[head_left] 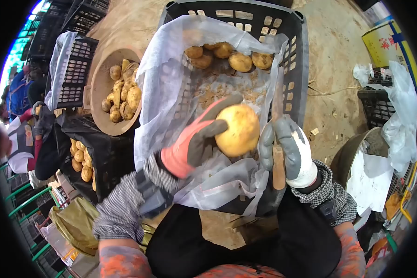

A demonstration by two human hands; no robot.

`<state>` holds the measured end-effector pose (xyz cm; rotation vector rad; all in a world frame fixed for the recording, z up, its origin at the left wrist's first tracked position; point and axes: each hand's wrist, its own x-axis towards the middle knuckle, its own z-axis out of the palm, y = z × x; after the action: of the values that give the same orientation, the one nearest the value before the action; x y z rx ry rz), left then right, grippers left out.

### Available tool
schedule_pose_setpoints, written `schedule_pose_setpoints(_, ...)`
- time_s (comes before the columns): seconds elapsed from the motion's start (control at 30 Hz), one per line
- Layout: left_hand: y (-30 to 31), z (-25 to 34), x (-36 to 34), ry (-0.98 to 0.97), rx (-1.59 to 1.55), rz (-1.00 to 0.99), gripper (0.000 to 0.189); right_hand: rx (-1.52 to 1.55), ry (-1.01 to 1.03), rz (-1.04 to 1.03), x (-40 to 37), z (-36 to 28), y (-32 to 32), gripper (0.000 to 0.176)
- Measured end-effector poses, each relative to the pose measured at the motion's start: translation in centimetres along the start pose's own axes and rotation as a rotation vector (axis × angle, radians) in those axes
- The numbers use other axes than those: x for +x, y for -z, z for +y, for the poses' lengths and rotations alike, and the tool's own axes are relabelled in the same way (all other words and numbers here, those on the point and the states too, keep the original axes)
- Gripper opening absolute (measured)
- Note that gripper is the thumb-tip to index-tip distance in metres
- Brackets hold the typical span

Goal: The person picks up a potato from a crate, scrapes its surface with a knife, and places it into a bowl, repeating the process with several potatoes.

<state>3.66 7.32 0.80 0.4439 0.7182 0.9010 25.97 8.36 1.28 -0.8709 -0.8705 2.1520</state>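
My left hand (190, 143), in a red and grey glove, grips a large yellow potato (238, 130) over the near part of a black crate (300, 65). To its right, my right hand (292, 148) wears a grey and white glove. Its fingers are closed on a knife (278, 169) with a wooden handle, the narrow blade pointing away from me beside the crate's right wall. Pale sheeting (160, 78) lines the crate and hangs over its left side. Several soil-marked potatoes (240, 62) lie at the crate's far end, with loose dirt in front of them.
Left of the crate stands a round tub (98, 78) of potatoes. Nearer me, a black-lined crate (109, 153) holds more potatoes. Another person's gloved hand (42, 116) shows at far left. On the right are a metal basin (345, 160) and plastic sheeting (398, 111).
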Motion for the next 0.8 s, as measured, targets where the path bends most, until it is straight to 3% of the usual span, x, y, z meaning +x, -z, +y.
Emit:
schedule_pose_setpoints(0.17,0.3,-2.4,-3.7,-0.049,-0.339,0.115,0.059,-0.133,-0.244,-0.073,0.5,-0.2,-0.6,0.027)
schedule_pose_setpoints(0.23,0.7,-2.3,-4.1,-0.168,-0.266,0.079,0.057,0.009,-0.304,-0.049,0.4,0.4,-0.9,0.028)
schedule_pose_setpoints(0.27,0.5,-1.7,-4.2,-0.203,-0.124,0.116,0.054,-0.043,-0.278,-0.030,0.4,0.2,-1.5,0.025)
schedule_pose_setpoints(0.37,0.9,-1.8,-4.0,-0.239,-0.062,0.170,0.053,-0.188,-0.392,0.014,0.8,-0.2,-2.6,0.024)
schedule_pose_setpoints(0.43,1.0,-1.8,-4.1,-0.241,-0.137,0.212,0.061,-0.223,-0.350,-0.017,0.8,0.0,-2.6,0.021)
schedule_pose_setpoints(0.5,1.4,-1.2,-4.4,-0.322,0.337,0.169,0.067,-0.241,-0.345,0.018,0.8,0.1,-2.8,0.021)
schedule_pose_setpoints(0.53,0.4,-0.8,-4.6,-0.280,0.245,0.229,0.080,-0.248,-0.343,0.021,0.7,0.2,-2.8,0.021)
schedule_pose_setpoints(0.8,-0.1,-0.8,-4.7,-0.327,0.366,0.228,0.081,-0.231,-0.320,0.049,0.6,0.6,-1.8,0.021)
